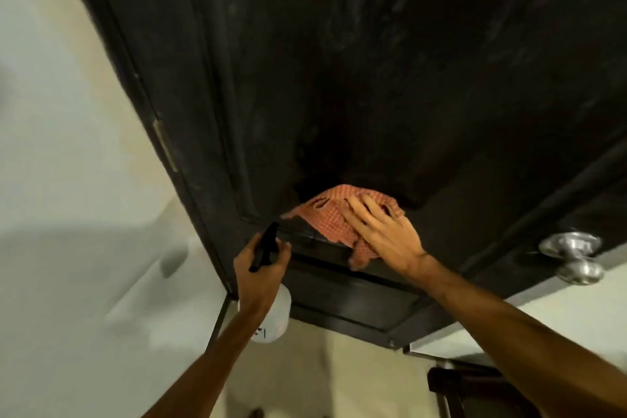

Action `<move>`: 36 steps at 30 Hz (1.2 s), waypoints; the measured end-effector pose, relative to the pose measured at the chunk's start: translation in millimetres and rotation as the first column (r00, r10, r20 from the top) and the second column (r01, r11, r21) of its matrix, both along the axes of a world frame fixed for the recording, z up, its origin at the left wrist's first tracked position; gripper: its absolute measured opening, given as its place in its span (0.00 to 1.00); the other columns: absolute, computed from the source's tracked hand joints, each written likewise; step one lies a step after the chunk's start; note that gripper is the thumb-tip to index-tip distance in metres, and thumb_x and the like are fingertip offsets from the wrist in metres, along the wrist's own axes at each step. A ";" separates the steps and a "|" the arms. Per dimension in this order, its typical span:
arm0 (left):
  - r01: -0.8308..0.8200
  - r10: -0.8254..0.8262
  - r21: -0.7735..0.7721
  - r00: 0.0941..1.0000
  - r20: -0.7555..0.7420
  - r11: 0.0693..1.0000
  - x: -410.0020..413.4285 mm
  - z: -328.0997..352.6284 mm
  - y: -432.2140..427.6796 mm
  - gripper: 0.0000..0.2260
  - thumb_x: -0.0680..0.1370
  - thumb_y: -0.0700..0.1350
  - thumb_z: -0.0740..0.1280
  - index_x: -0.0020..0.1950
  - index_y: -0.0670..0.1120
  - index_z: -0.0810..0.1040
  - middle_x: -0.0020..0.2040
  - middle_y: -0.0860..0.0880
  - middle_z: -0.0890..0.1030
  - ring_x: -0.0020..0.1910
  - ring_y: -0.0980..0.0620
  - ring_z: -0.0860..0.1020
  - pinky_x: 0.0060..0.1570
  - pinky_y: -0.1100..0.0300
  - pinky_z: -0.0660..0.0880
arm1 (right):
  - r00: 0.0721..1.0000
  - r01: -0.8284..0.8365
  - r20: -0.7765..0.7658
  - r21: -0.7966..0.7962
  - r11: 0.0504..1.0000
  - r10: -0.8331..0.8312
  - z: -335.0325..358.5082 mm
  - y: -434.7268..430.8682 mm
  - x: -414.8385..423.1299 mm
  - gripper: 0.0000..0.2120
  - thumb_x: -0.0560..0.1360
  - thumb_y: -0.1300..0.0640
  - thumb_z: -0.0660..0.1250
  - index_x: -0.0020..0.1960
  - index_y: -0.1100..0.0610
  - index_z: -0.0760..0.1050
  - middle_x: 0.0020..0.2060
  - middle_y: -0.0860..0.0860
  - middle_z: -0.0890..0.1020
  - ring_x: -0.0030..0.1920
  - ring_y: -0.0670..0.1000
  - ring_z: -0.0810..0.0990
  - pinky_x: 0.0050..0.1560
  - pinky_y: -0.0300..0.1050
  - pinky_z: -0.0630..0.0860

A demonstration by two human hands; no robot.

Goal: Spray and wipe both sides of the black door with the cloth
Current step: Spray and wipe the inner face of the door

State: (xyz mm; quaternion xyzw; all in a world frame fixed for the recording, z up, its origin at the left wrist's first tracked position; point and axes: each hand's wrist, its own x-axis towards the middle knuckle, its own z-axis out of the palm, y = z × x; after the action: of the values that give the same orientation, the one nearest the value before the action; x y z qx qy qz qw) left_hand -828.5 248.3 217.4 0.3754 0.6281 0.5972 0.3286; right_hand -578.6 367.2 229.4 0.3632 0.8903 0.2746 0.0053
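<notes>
Two bare forearms reach up from the bottom of the view toward the black door (pixel 373 78), and we're in the thick of it. Left hand (pixel 261 268) is curled round the neck of the spray bottle (pixel 271 316), black trigger head pointed at the door's lower rail, white body hanging below the fist. Right hand (pixel 383 234) has its fingers spread flat, pressing the cloth (pixel 325 214), an orange checked one, against the door where the big upper panel meets the cross rail. So the wipe is on, on this face at least!

How far along? Hard to call. Pale smears and streaks show high on the panel, which could be spray residue or dust; I can't tell which. Judging by the cloth's place, the lower panel beneath the rail looks not yet done. The silver door knob (pixel 573 254) sits off to the right, well apart from the cloth, with the door's free edge beside it. A brass hinge (pixel 164 146) shows on the left edge. The far side of the door is hidden, so whether it has been cleaned can't be judged from here.
</notes>
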 end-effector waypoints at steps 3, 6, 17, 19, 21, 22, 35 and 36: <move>0.025 -0.023 -0.029 0.998 0.057 0.999 18.6 -1.7 1.0 0.13 0.77 0.37 0.76 0.52 0.56 0.83 0.44 0.55 0.86 0.47 0.61 0.84 0.52 0.64 0.80 | 0.952 0.144 -0.277 0.042 0.989 -0.127 -17.5 -24.2 25.9 0.22 0.74 0.58 0.61 0.68 0.52 0.71 0.68 0.58 0.70 0.65 0.63 0.70 0.59 0.61 0.72; 0.129 -0.125 -0.046 0.989 0.078 0.991 52.3 0.6 3.7 0.11 0.76 0.35 0.76 0.51 0.52 0.83 0.44 0.53 0.86 0.46 0.64 0.84 0.48 0.70 0.79 | 0.298 0.378 -0.802 -0.399 0.836 -0.517 -51.3 -56.5 47.6 0.16 0.77 0.61 0.65 0.64 0.53 0.73 0.63 0.57 0.73 0.61 0.59 0.72 0.66 0.60 0.70; 0.433 -0.460 -0.172 0.869 -0.181 0.885 138.1 -10.0 21.8 0.09 0.74 0.38 0.79 0.40 0.48 0.82 0.34 0.54 0.83 0.35 0.62 0.81 0.41 0.70 0.76 | -0.973 -0.228 0.105 -0.577 0.784 -0.205 -49.0 -50.0 77.4 0.18 0.79 0.62 0.56 0.67 0.50 0.68 0.55 0.56 0.78 0.58 0.61 0.79 0.46 0.49 0.78; 0.432 -0.465 -0.184 0.858 -0.217 0.883 145.3 -15.5 22.2 0.09 0.74 0.40 0.79 0.42 0.52 0.83 0.36 0.56 0.84 0.38 0.62 0.83 0.43 0.70 0.77 | -0.989 -0.069 -0.068 -0.556 0.829 -0.128 -42.8 -56.3 77.5 0.30 0.78 0.69 0.53 0.76 0.47 0.61 0.63 0.52 0.73 0.62 0.56 0.76 0.58 0.52 0.77; 0.421 -0.454 -0.181 0.862 -0.223 0.889 148.7 -19.1 20.3 0.09 0.74 0.39 0.78 0.43 0.52 0.83 0.37 0.57 0.84 0.39 0.63 0.83 0.43 0.72 0.77 | -0.954 0.042 -0.261 -0.609 0.792 -0.151 -51.2 -62.8 65.3 0.37 0.75 0.71 0.56 0.81 0.51 0.56 0.71 0.51 0.68 0.69 0.54 0.72 0.73 0.53 0.69; 0.415 -0.450 -0.188 0.867 -0.214 0.890 149.1 -20.8 18.4 0.10 0.75 0.38 0.78 0.42 0.52 0.82 0.37 0.56 0.84 0.39 0.63 0.83 0.42 0.73 0.77 | -0.943 0.033 -0.271 -0.657 0.753 -0.195 -66.2 -61.6 60.5 0.39 0.75 0.72 0.57 0.82 0.52 0.54 0.72 0.52 0.68 0.68 0.54 0.72 0.73 0.52 0.68; 0.323 -0.333 -0.083 0.925 -0.184 0.943 95.0 -28.6 11.3 0.10 0.76 0.33 0.75 0.55 0.42 0.84 0.44 0.59 0.87 0.48 0.61 0.84 0.46 0.72 0.78 | -0.875 -0.350 -0.008 -0.682 0.643 -0.485 -91.1 -50.1 -15.5 0.31 0.78 0.72 0.62 0.78 0.57 0.61 0.70 0.61 0.74 0.63 0.59 0.77 0.66 0.61 0.76; 0.318 -0.328 -0.083 0.927 -0.184 0.945 91.5 -30.9 11.6 0.09 0.76 0.33 0.75 0.55 0.42 0.84 0.44 0.56 0.87 0.48 0.59 0.85 0.47 0.71 0.78 | -0.899 -0.394 0.132 -0.657 0.643 -0.417 -86.5 -45.3 -13.5 0.29 0.78 0.72 0.62 0.77 0.57 0.63 0.68 0.63 0.76 0.60 0.62 0.79 0.61 0.63 0.78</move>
State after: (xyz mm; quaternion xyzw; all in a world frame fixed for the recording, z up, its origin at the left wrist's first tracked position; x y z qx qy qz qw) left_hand -737.1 259.9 186.6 0.5218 0.6024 0.4786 0.3686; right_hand -592.1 321.9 142.9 0.5724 -0.0502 -0.5260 -0.6271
